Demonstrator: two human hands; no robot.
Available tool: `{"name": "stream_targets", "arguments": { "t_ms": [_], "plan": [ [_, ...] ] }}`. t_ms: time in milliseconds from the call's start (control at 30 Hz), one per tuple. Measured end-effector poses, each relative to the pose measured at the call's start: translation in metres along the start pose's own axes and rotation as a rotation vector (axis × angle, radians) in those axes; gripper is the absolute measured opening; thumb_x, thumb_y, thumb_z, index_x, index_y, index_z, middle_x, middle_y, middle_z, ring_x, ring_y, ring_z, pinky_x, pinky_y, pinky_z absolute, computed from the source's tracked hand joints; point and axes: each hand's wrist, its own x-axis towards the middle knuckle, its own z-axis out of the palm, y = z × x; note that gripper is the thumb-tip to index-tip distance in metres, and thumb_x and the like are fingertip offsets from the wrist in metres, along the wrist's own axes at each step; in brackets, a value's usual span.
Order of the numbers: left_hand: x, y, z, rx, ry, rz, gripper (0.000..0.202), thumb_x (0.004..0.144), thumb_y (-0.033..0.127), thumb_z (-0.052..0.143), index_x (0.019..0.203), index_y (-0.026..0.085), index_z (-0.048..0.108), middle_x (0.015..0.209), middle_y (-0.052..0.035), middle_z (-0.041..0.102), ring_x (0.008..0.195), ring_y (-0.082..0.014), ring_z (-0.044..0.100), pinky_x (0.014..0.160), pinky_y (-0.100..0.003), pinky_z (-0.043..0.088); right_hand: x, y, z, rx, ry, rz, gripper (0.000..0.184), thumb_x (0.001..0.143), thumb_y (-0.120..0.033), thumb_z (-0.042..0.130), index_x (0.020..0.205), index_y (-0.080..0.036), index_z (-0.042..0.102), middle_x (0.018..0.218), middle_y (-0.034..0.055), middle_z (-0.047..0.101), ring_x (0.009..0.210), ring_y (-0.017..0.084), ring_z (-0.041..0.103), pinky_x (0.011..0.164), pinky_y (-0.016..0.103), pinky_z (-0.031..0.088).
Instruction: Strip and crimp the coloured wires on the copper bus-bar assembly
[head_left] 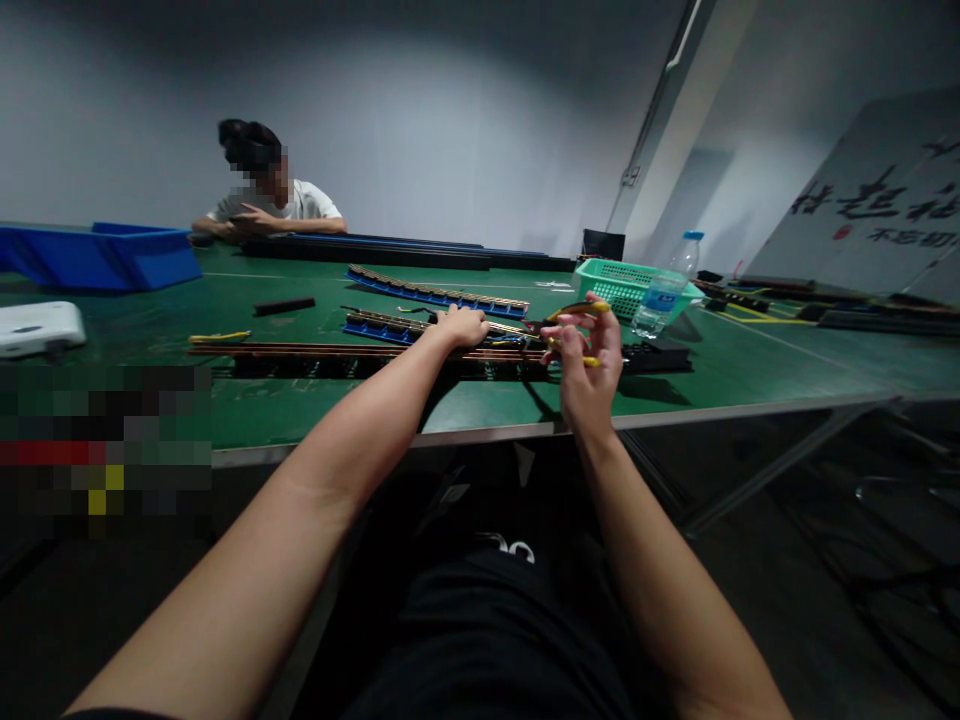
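My right hand holds pliers with yellow handles. The handles are spread apart, and the dark jaws point left toward my left hand. My left hand lies over a short blue-based strip with brass-coloured bars, its fingers curled down. What those fingers pinch, if anything, is hidden. Just nearer to me, a long black rail with copper-coloured bars runs along the table, passing under both hands. Some thin wires show between the hands.
Behind lies a longer blue-based strip. A green basket and water bottle stand right of my hands. Left are a black piece, a blue bin and a white device. Someone sits opposite near long black rails.
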Motion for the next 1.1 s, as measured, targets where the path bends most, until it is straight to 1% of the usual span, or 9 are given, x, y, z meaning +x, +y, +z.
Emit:
{"name": "stream_targets", "arguments": {
  "t_ms": [167,267,367,500,667,767,900,1000,1100],
  "plan": [
    [-0.001,0.001,-0.001,0.011,-0.006,-0.003,0.05,0.1,0.046,0.028,0.133,0.025,0.059,0.144,-0.0143,0.055,0.135,-0.0386,0.043,0.105,-0.059,0.038,0.029,0.018,0.013,0.061,0.02,0.017,0.05,0.093,-0.054,0.056,0.138,-0.032,0.047,0.109,0.0067,0.063,0.082,0.017,0.072,0.053,0.024,0.054],
    [-0.006,0.002,-0.002,0.01,-0.002,-0.007,0.049,0.1,0.045,0.029,0.134,0.027,0.059,0.144,-0.0129,0.055,0.136,-0.0381,0.042,0.105,-0.058,0.039,0.028,0.031,0.023,0.107,0.012,0.1,0.055,0.089,-0.061,0.059,0.133,-0.029,0.051,0.103,0.0056,0.065,0.072,0.015,0.071,0.049,0.022,0.051],
    [-0.009,0.004,-0.004,0.005,-0.001,-0.009,0.049,0.1,0.047,0.028,0.133,0.029,0.06,0.143,-0.0114,0.056,0.135,-0.0379,0.043,0.104,-0.057,0.04,0.021,0.038,0.026,0.118,-0.031,0.141,0.054,0.088,-0.062,0.06,0.128,-0.027,0.053,0.099,0.0045,0.066,0.061,0.012,0.066,0.045,0.022,0.047],
    [-0.011,0.005,-0.004,0.007,0.009,-0.014,0.052,0.1,0.05,0.028,0.133,0.027,0.061,0.142,-0.0125,0.057,0.134,-0.039,0.043,0.104,-0.058,0.039,0.018,0.039,0.022,0.131,-0.085,0.125,0.052,0.089,-0.062,0.058,0.129,-0.029,0.052,0.097,0.0039,0.066,0.054,0.01,0.061,0.044,0.024,0.043],
    [-0.009,0.004,-0.002,-0.001,0.007,-0.006,0.052,0.1,0.048,0.028,0.134,0.026,0.06,0.143,-0.0129,0.056,0.135,-0.0395,0.043,0.104,-0.058,0.038,0.021,0.038,0.018,0.155,-0.072,0.186,0.052,0.09,-0.064,0.055,0.129,-0.03,0.05,0.082,-0.0005,0.065,0.047,0.008,0.057,0.041,0.022,0.039],
    [-0.008,0.003,-0.001,0.002,0.019,-0.007,0.053,0.1,0.048,0.027,0.135,0.024,0.058,0.144,-0.0143,0.055,0.135,-0.0397,0.042,0.105,-0.059,0.038,0.02,0.036,0.018,0.185,-0.087,0.19,0.049,0.088,-0.064,0.059,0.121,-0.028,0.054,0.076,-0.002,0.065,0.044,0.008,0.056,0.039,0.022,0.036],
    [-0.008,0.003,-0.001,0.006,0.024,-0.001,0.053,0.1,0.049,0.027,0.132,0.023,0.06,0.142,-0.015,0.057,0.134,-0.0397,0.044,0.104,-0.059,0.038,0.018,0.034,0.021,0.196,-0.154,0.19,0.044,0.087,-0.063,0.06,0.111,-0.026,0.058,0.073,-0.002,0.067,0.045,0.008,0.058,0.04,0.022,0.037],
    [-0.008,0.003,0.0,0.012,0.021,0.0,0.053,0.1,0.051,0.028,0.13,0.024,0.062,0.14,-0.0145,0.058,0.134,-0.0398,0.044,0.103,-0.059,0.039,0.016,0.034,0.022,0.177,-0.231,0.183,0.04,0.09,-0.06,0.058,0.108,-0.025,0.057,0.07,-0.0031,0.067,0.047,0.008,0.059,0.042,0.022,0.039],
    [-0.008,0.003,0.0,0.009,0.028,-0.004,0.053,0.1,0.05,0.028,0.13,0.024,0.061,0.14,-0.0147,0.058,0.133,-0.039,0.044,0.104,-0.059,0.039,0.014,0.034,0.022,0.177,-0.206,0.169,0.033,0.091,-0.055,0.059,0.101,-0.025,0.053,0.068,-0.0053,0.066,0.045,0.007,0.057,0.043,0.021,0.039]
  ]
}}
